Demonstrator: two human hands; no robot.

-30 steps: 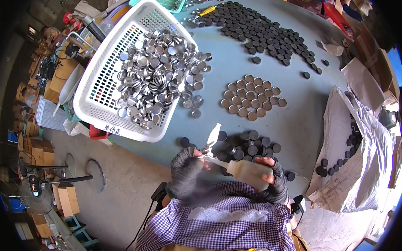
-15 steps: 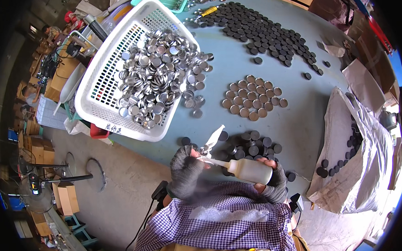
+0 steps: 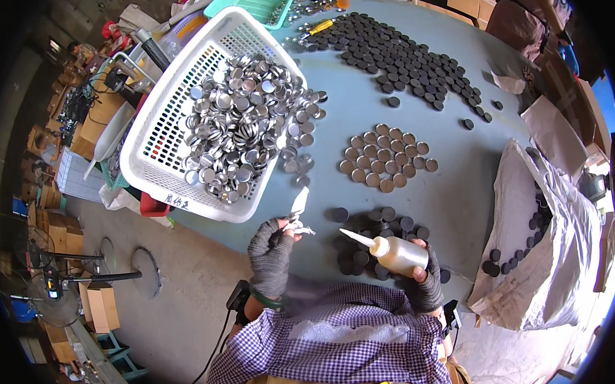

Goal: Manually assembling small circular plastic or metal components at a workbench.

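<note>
White basket (image 3: 155,140) of silver caps (image 3: 239,126), green basket (image 3: 252,1), grey sack (image 3: 554,250).

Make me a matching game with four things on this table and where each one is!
Things:
1. squeeze bottle
2. white basket
3. small white piece
4. green basket

Places:
A. at the far edge of the table, beyond the white one
B. held in the right hand, nozzle pointing left
C. pinched in the left hand
D. on the left of the table, full of shiny metal caps

Pairs: 1-B, 2-D, 3-C, 4-A
</note>
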